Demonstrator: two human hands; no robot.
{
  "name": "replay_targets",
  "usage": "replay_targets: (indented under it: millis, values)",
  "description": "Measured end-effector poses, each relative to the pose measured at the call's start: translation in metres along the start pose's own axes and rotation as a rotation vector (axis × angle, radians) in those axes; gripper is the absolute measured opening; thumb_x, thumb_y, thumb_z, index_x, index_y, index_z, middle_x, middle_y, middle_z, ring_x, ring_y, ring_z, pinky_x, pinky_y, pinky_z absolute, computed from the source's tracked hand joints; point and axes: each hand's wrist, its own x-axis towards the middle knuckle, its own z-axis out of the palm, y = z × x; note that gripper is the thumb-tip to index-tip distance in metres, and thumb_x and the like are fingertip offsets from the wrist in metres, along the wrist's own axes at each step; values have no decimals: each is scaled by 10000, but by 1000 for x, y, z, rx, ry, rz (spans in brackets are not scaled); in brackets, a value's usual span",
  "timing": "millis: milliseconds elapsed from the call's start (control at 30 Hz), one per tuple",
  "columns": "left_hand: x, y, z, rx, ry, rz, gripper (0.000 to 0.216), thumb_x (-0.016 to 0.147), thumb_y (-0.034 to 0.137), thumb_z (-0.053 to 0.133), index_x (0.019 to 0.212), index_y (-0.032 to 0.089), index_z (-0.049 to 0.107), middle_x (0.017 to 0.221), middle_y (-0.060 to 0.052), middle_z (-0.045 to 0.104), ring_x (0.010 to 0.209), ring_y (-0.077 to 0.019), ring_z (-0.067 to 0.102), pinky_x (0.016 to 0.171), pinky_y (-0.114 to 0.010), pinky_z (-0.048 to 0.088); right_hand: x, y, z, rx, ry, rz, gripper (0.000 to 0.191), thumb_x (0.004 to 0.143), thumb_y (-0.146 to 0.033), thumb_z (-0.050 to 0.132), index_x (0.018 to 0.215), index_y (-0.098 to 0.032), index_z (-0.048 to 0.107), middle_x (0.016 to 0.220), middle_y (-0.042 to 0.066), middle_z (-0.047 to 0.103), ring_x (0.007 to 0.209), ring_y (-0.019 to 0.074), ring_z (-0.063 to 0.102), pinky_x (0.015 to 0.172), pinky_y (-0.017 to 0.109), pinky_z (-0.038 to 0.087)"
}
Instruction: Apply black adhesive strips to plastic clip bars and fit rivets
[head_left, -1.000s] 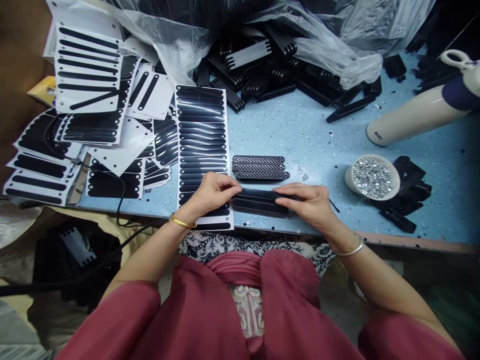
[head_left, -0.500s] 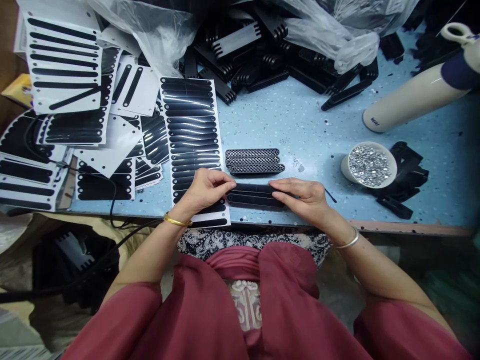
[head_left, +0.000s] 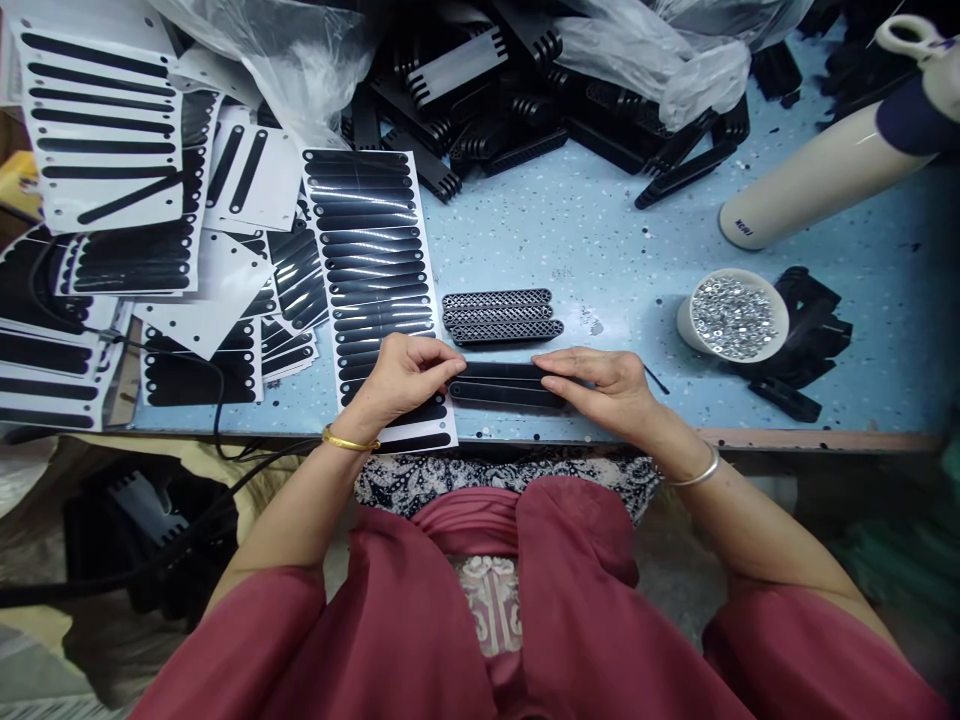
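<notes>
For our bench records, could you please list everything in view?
smooth long pieces: two, black, front centre
lattice bars: about three, black, beyond those
long strip sheet: one, white and black, centre left
other strip sheets: many, white and black, left
packet: one, yellow, left edge
plastic: count unclear, clear, top
slotted parts: many, mostly black, top
bottle: one, cream and navy, right
cup: one, white, right
metal bits: many, silver, in cup
loose parts: several, black, beside cup
cable: count unclear, black, left
heap: one, mostly black, lower left
tabletop: one, blue, middle
garment: one, red, bottom
left hand: one, gold bangle, pieces' left end
right hand: one, silver bangle, their right end
</notes>
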Motion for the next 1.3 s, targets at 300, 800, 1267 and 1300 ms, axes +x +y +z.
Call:
replay_targets:
  millis: [300, 800, 1267, 1300]
  values:
    - [0, 1, 0, -8, -7, 0, 164, 773, 294, 718, 710, 144, 739, 585, -10, 669, 427, -72, 555, 402, -163, 467, -5, 3, 5, -23, 78, -21, 178, 843, -269, 694, 995, -241, 781, 990, 61, 783, 915, 214, 747, 847, 376, 627]
    - [-8, 5, 0, 363, 52, 202, 194, 868, 289, 613, 826, 159, 750, 575, -13, 677, 476, -114, 593, 472, -214, 468, -28, 4, -10, -1, 340, 188, 164, 831, -332, 697, 875, -185, 755, 660, 34, 719, 547, 152, 664, 529, 292, 556]
    - [-34, 3, 57, 786, -44, 808, 472, 923, 142, 492, 1384, 42, 476, 1368, -266, 574, 1408, -361, 426, 1102, -592, 434, -5, 5, 32, -431, 199, 71, 337, 894, -470, 589, 786, -193, 748, 722, 87, 727, 656, 195, 672, 636, 301, 521]
    - [-33, 0, 55, 789, -53, 807, 472, 914, 111, 483, 1384, 63, 483, 1377, -243, 576, 1404, -344, 437, 1112, -580, 429, -6, 7, 31, -439, 177, 47, 326, 917, -429, 553, 796, -200, 751, 734, 83, 733, 671, 195, 678, 653, 301, 525]
